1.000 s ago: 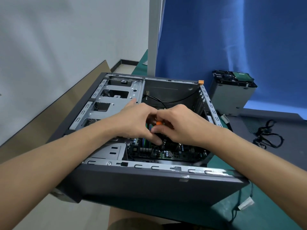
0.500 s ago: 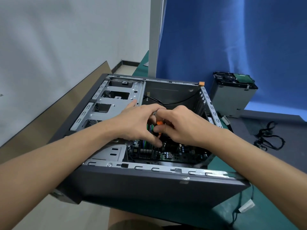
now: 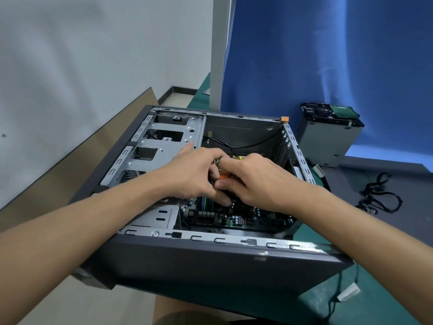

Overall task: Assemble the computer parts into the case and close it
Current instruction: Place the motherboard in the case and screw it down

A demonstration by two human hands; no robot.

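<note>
The dark grey computer case [image 3: 210, 261] lies on its side with the open side up. At its bottom sits the green motherboard [image 3: 246, 221]. My left hand [image 3: 192, 174] and my right hand [image 3: 255, 181] meet above the board in the middle of the case. The fingers of both pinch a small part with an orange tab [image 3: 223, 177], and most of that part is hidden under them. A dark round component [image 3: 232, 207] shows just below my fingers. A black cable [image 3: 246, 145] runs along the far inner wall.
The metal drive bay frame [image 3: 168, 141] fills the case's left half. A grey drive cage with a hard drive [image 3: 328, 137] stands at the back right by the blue curtain. Black cables [image 3: 379, 198] lie on a grey panel [image 3: 375, 170]. Cardboard [image 3: 70, 174] leans at the left.
Both hands stay together over the board on the orange-tabbed part. Only the fingers shift slightly.
</note>
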